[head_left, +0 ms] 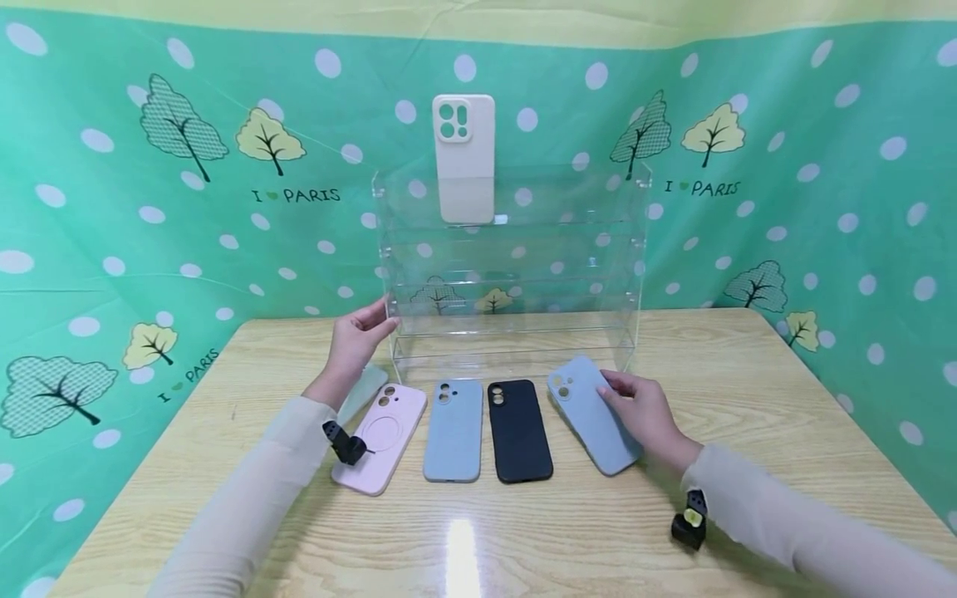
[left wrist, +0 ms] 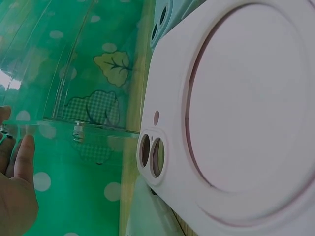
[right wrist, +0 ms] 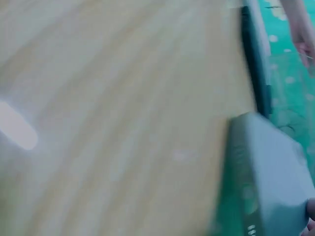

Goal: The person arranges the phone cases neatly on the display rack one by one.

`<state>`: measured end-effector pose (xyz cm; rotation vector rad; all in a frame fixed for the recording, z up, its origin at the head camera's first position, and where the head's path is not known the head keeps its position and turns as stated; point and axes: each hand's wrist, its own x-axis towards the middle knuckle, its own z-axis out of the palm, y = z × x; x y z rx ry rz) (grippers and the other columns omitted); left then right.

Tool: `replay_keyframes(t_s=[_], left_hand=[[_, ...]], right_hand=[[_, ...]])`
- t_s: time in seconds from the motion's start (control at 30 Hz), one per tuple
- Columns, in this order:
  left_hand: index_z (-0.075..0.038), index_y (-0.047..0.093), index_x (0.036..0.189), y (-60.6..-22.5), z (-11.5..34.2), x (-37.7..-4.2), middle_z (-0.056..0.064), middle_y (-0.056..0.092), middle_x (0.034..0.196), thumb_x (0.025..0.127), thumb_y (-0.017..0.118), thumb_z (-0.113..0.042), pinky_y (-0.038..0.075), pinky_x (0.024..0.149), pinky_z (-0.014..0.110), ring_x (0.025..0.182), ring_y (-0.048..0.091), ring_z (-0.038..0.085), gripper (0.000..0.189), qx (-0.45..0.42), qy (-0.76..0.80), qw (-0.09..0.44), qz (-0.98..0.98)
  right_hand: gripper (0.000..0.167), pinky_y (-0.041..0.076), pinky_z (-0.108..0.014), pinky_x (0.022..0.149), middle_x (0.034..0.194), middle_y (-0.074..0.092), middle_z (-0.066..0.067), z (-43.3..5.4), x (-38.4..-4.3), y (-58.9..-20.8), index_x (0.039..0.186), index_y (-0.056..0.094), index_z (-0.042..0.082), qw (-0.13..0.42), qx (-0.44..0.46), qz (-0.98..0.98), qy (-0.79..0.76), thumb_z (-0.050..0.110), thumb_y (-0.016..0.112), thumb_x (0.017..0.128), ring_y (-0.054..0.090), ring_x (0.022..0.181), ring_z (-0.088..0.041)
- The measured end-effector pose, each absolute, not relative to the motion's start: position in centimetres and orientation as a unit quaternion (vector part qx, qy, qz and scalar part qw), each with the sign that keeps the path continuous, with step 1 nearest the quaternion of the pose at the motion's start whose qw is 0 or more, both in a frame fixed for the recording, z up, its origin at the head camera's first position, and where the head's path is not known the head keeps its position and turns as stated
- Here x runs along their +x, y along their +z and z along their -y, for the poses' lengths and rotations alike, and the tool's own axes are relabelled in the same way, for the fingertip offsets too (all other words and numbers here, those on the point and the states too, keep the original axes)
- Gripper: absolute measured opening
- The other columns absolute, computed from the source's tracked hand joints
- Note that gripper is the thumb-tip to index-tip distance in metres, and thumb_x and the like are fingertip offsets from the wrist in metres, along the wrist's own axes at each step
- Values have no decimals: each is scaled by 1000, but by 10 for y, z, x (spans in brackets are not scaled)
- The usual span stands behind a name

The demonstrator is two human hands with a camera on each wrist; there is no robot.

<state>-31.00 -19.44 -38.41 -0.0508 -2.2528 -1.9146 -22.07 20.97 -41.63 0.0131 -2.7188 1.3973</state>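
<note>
With thumb and fingers, my left hand (head_left: 353,347) pinches the left side panel of a clear acrylic tiered rack (head_left: 516,332); the left wrist view also shows these fingers at the panel. A light blue phone case (head_left: 594,419) is held at its right edge by my right hand (head_left: 649,415). The case looks tilted off the table in the right wrist view. On the rack's top tier, left of centre, stands a cream phone case (head_left: 465,162). Lying in front of the rack are a pink case with a ring (head_left: 383,432), another light blue case (head_left: 453,432) and a black case (head_left: 521,432).
A pale green case (head_left: 364,392) lies partly hidden behind the left wrist and the pink case. Everything rests on a wood-grain table (head_left: 568,531). Behind the rack hangs a green dotted cloth (head_left: 508,75) with printed trees. Each wrist wears a small black camera.
</note>
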Motion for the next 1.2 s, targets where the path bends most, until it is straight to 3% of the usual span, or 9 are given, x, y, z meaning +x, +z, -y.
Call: replay_keyframes(t_s=[0.17,0.33,0.47,0.63,0.8,0.87,1.2], left_hand=[[-10,53,132,-384,194,-310,14,57,129,87,69,-16,50,90,18,116,58,18,48,-15,-643,89,761],[-11,53,132,-384,195,-311,13,56,130,87,69,-17,49,91,18,117,57,19,48,-12,-640,85,763],[-11,53,132,-384,194,-312,13,56,130,87,69,-17,49,90,18,117,57,19,48,-13,-641,85,762],[-11,53,132,-384,192,-313,14,56,130,87,69,-16,50,90,18,116,58,17,48,-14,-647,83,758],[-11,53,132,-384,192,-313,14,57,130,87,69,-15,50,89,17,116,58,17,48,-11,-648,82,757],[-10,54,132,-384,192,-312,14,57,129,87,69,-15,50,89,17,115,58,17,47,-12,-648,83,757],[-10,54,131,-385,196,-311,15,56,129,86,70,-17,50,88,17,108,61,9,48,-28,-659,86,747]], right_hand=[[36,52,-27,86,119,62,-21,-211,-225,-401,125,57,-4,-4,-20,864,503,14,58,94,59,109,-26],[42,49,-26,86,127,58,-20,-212,-228,-382,129,54,-3,-56,-9,849,526,18,60,94,58,109,-20],[45,49,-25,81,130,54,-20,-212,-232,-363,132,50,-2,-65,-3,834,548,21,59,94,59,102,-12],[49,51,-27,84,128,59,-13,-213,-238,-330,135,46,-1,-47,1,805,592,22,59,94,60,91,-2],[50,43,-42,104,102,67,11,-212,-246,-296,135,45,1,-14,-2,767,642,21,62,92,60,92,-2],[49,38,-45,107,94,65,15,-211,-249,-284,134,46,1,8,-3,754,657,19,63,91,60,93,-3],[32,40,-36,107,100,64,1,-203,-279,-227,120,58,7,109,6,642,759,6,63,88,58,99,-13]])
